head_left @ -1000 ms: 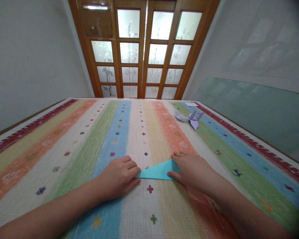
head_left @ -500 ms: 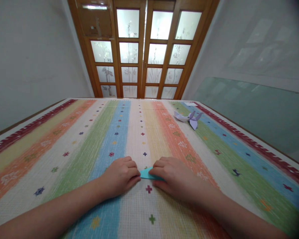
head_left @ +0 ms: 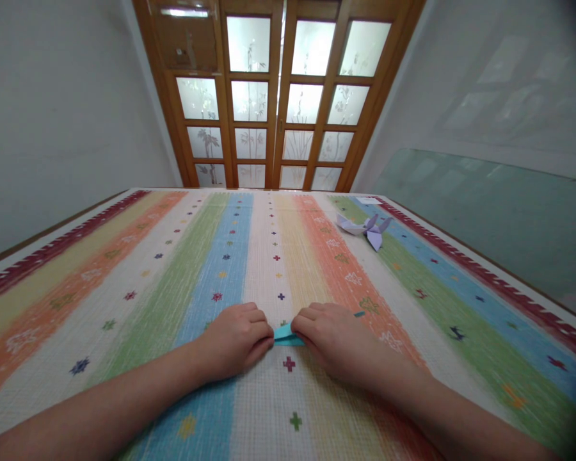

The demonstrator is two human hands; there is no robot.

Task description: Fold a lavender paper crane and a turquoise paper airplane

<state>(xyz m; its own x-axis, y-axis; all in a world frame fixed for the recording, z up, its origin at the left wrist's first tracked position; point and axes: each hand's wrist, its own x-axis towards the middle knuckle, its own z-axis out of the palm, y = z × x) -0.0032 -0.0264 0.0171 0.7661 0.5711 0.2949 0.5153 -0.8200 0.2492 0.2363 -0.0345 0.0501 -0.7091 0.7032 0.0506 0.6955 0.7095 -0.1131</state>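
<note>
Between my two hands, low over the striped tablecloth, is a narrow piece of folded turquoise paper. My left hand pinches its left end between thumb and curled fingers. At the other end, my right hand grips the paper and covers much of it. A small turquoise tip pokes out behind the right hand's knuckles. The paper shows two layers slightly apart near the right fingers. Its full shape is hidden by my hands.
Two lilac folded-paper figures lie together towards the far right of the table. A white slip rests near the far right corner. The striped tablecloth covers the table. Beyond stands a wooden door with glass panes; a pale green panel leans at right.
My right hand has shifted slightly and a turquoise tip now shows behind it. The upper layer of paper stands apart from the lower one. The left hand stays nearly in place.
</note>
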